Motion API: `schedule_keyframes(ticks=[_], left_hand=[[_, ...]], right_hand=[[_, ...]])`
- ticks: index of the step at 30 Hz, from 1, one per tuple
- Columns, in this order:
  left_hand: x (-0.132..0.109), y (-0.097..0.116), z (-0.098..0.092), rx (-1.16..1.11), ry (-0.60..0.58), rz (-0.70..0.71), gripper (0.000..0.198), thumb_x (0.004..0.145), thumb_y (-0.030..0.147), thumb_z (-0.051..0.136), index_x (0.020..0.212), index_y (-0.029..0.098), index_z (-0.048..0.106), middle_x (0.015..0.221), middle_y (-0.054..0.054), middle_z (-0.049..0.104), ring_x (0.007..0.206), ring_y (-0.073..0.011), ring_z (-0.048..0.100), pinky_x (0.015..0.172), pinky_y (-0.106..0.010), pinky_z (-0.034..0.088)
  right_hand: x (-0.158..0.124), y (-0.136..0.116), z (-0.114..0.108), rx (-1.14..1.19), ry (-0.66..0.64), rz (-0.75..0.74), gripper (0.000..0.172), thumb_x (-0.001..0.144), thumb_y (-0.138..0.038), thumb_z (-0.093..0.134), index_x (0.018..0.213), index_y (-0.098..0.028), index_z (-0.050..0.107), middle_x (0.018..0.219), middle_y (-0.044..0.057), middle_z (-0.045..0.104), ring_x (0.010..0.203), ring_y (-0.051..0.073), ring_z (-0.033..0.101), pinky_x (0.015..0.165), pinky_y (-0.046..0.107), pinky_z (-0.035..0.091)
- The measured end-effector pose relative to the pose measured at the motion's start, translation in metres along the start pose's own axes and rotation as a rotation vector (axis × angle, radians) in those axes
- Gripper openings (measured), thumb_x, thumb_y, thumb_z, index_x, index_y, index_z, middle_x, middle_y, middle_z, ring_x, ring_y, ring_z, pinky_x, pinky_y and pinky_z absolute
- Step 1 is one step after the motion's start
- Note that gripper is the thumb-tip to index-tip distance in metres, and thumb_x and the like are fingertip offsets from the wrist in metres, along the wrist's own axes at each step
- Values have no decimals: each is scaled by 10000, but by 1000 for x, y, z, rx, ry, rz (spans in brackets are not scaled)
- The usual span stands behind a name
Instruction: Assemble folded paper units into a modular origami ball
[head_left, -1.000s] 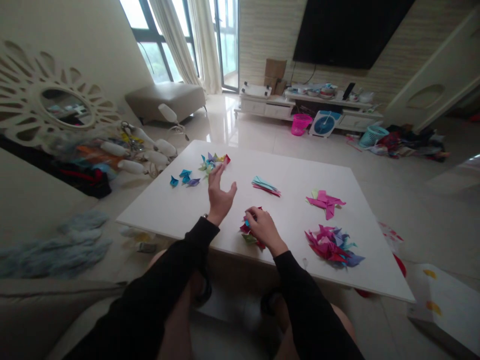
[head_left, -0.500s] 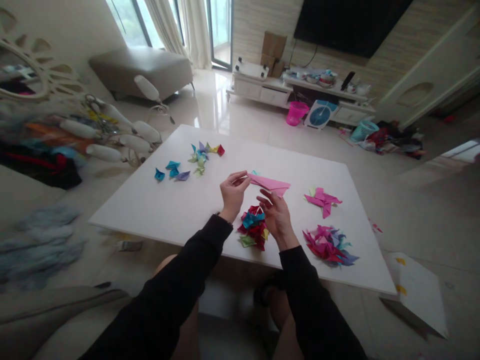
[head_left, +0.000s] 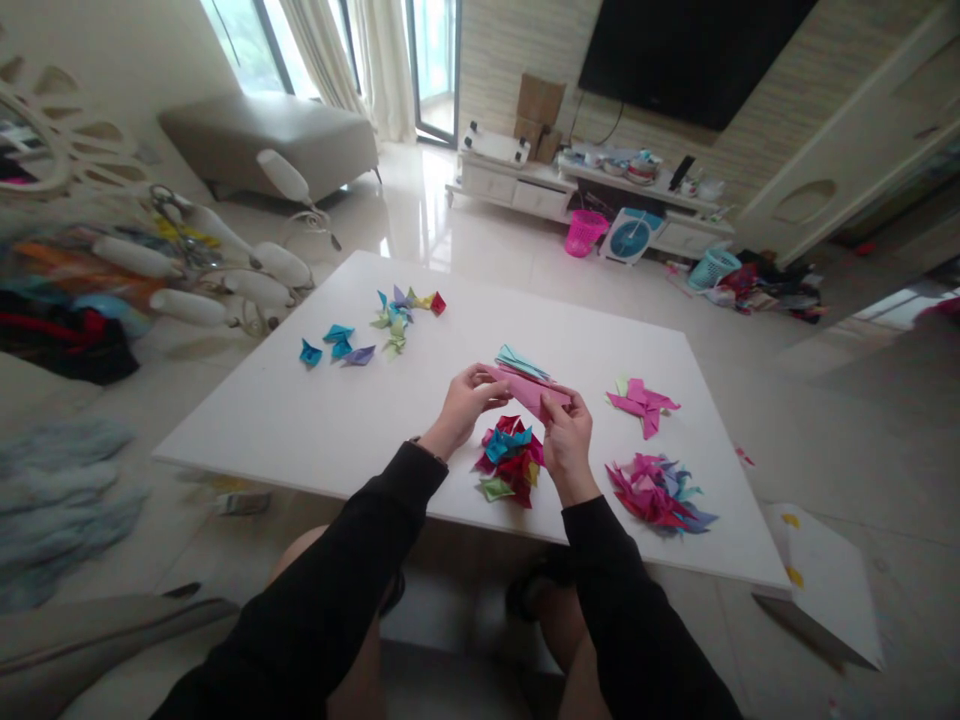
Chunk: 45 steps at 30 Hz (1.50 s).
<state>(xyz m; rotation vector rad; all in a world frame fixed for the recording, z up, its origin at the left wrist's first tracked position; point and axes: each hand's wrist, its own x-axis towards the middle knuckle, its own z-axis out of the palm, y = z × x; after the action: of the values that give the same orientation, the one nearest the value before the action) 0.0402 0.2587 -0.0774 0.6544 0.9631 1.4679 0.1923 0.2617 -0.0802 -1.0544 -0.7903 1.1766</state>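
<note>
Between my hands, above the white table, is a folded pink sheet of paper (head_left: 529, 391). My left hand (head_left: 466, 402) pinches its left end, fingers bent. My right hand (head_left: 564, 428) grips the right end, thumb on the near face and fingers behind. Just beyond the pink paper lie light blue folded papers (head_left: 521, 360), partly covered by it. Nearer to me, below the held paper, is a heap of red, blue and green folded paper pieces (head_left: 508, 462); my right hand hides part of its right side.
The white table (head_left: 300, 430) carries more folded paper: small blue, purple and green pieces (head_left: 397, 325) at the far left, pink pieces (head_left: 643, 402) at right, and a mixed pink and purple heap (head_left: 658, 492) near the right edge. A lamp with white shades (head_left: 259, 290) stands left of the table.
My right hand has closed on the right end of the pink paper. The paper has come lower and nearer, uncovering more of the light blue papers. The view has shifted slightly.
</note>
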Motion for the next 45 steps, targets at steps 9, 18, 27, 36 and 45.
schedule_keyframes(ticks=[9,18,27,36,45], left_hand=[[-10,-10,5,63,-9,-49,380,616,361,891,829,119,689,755,-62,710,644,-126,653,695,-296,565],[0,-14,-3,511,332,160,511,682,95,721,1144,215,540,1161,-96,555,967,-202,624,752,-346,570],[-16,-27,17,900,-44,587,192,831,87,616,969,200,688,986,-68,608,908,-195,588,833,-336,518],[-9,-24,9,335,87,190,177,796,337,732,825,163,713,717,-21,659,641,-132,564,630,-268,466],[-4,-20,7,64,182,-28,305,678,419,808,732,152,671,764,-27,634,634,-96,523,605,-238,421]], right_hand=[[-13,-2,-12,-39,-18,85,371,606,-317,831,834,-202,562,733,-58,635,671,108,606,666,240,493],[1,4,-20,-233,52,-42,210,662,-296,700,751,-200,536,673,-80,535,613,93,476,600,225,411],[-9,-3,0,-151,-184,-12,248,709,-312,777,795,-190,579,762,-37,624,685,117,573,648,246,461],[-10,-13,-26,-605,-119,-213,312,760,-409,781,953,-190,671,1013,63,693,933,213,630,725,301,480],[-1,4,-34,-502,-203,-76,236,752,-407,761,791,-183,699,754,34,697,730,191,635,726,333,495]])
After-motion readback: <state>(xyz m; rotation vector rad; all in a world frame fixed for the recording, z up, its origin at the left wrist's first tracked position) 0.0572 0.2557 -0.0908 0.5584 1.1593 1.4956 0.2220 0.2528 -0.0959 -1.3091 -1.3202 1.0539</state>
